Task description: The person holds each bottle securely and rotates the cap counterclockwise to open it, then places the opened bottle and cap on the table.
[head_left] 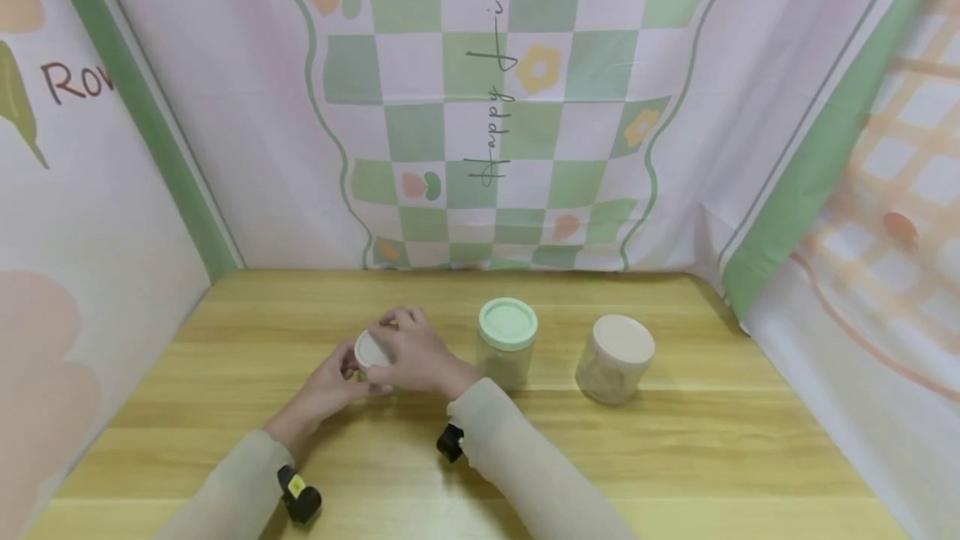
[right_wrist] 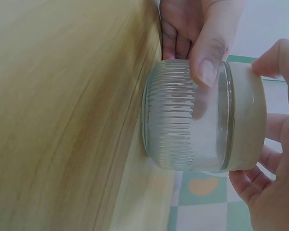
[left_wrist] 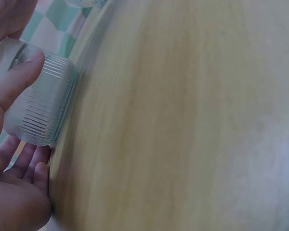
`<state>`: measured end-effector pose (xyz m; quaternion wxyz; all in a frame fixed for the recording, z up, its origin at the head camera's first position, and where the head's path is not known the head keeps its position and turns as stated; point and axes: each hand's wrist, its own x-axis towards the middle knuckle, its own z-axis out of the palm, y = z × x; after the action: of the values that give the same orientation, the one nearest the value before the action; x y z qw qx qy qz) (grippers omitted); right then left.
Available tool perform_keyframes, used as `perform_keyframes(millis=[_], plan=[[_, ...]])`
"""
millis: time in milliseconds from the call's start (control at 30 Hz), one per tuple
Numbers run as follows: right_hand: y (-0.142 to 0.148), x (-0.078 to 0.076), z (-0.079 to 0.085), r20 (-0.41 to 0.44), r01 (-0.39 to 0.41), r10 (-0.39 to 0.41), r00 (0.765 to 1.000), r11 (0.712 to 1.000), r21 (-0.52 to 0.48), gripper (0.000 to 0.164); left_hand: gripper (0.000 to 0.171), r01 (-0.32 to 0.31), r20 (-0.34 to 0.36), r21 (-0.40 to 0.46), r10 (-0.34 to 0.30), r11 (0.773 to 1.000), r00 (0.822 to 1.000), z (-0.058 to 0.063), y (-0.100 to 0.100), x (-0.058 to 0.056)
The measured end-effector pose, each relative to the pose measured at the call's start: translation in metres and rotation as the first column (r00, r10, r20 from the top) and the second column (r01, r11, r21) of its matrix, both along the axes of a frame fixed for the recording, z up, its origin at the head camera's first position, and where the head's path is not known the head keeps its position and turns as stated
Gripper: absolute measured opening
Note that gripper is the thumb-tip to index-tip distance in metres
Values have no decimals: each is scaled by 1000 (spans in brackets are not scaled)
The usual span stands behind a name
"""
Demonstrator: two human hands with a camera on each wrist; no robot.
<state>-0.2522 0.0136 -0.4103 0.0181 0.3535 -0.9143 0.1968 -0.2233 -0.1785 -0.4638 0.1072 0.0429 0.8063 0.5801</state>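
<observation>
Wood-grain table (head_left: 675,457) under a ribbed jar (right_wrist: 169,125), a green-lidded jar (head_left: 507,344) and a third jar (head_left: 615,359), perhaps beige-lidded.

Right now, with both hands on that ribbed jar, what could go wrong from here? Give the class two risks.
1. The left hand steadies the smooth glass jar while the right hand grips its lid; if the lid is twisted, the jar could turn or slip.
2. The green-lidded jar stands close to the right sleeve, so an outward swing might knock it.
</observation>
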Motion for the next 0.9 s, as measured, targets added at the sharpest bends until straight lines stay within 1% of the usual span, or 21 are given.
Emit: perform_keyframes(millis=[133, 300, 367, 467, 600, 700, 800, 900], plan=[[0, 0, -1, -8, -11, 11, 1000, 1000, -1, 71, 86, -7, 5, -3, 7, 1000, 1000, -1, 0, -1], [2, 2, 1, -18, -5, 5, 1000, 1000, 1, 70, 89, -13, 24, -8, 13, 1000, 1000, -1, 0, -2], [1, 3, 1, -25, 9, -9, 1000, 1000, -4, 67, 91, -15, 28, -8, 15, 1000, 1000, -1, 0, -2], [-1, 5, 0, -58, 55, -58, 997, 998, -41, 62, 90, -16, 32, 0, 16, 1000, 999, -1, 1, -1], [-4, 10, -3, -127, 146, -157, 979, 985, -96, 59, 88, -11, 38, 6, 11, 1000, 999, 1, 1, 2], [-6, 14, -4, -166, 198, -213, 963, 974, -107, 60, 89, -6, 39, 11, 5, 1000, 999, 3, 2, 3], [-9, 17, -5, -213, 219, -236, 948, 971, -100, 64, 87, -11, 42, 25, 10, 1000, 999, 3, 2, 3], [-11, 21, -6, -280, 228, -241, 929, 971, -76, 70, 83, -12, 26, 19, 11, 1000, 1000, 2, 1, 1]])
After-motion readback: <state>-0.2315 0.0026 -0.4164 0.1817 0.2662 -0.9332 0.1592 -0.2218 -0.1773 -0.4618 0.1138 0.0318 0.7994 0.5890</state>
